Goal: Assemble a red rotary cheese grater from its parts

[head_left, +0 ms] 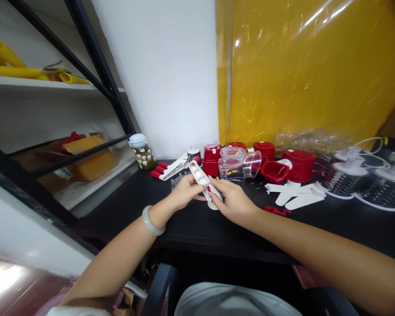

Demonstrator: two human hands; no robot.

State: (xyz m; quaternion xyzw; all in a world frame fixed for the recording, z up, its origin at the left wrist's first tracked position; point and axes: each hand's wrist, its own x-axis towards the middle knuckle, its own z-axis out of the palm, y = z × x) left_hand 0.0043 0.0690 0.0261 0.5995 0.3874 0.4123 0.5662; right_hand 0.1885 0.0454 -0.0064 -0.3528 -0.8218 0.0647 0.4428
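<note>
Just above the black table, a long white plastic handle piece (200, 175) is held slantwise between both hands. My left hand (186, 192) is closed round its left side, thumb across it. From the right, my right hand (232, 197) pinches the lower part, where a small red part (209, 189) shows at the fingertips. Behind the hands stand red plastic housings (211, 160) and a clear plastic tube-shaped part (240, 162). To the right lie loose white handle pieces (298, 195) and small red parts (276, 211). White handles with red ends (173, 169) lie to the left.
A patterned bottle with a light blue lid (142, 151) stands at the table's back left. Metal grater drums (344, 177) crowd the right side. A black-framed shelf (118, 105) rises on the left, and a yellow plastic sheet (303, 74) hangs behind the black table (191, 230).
</note>
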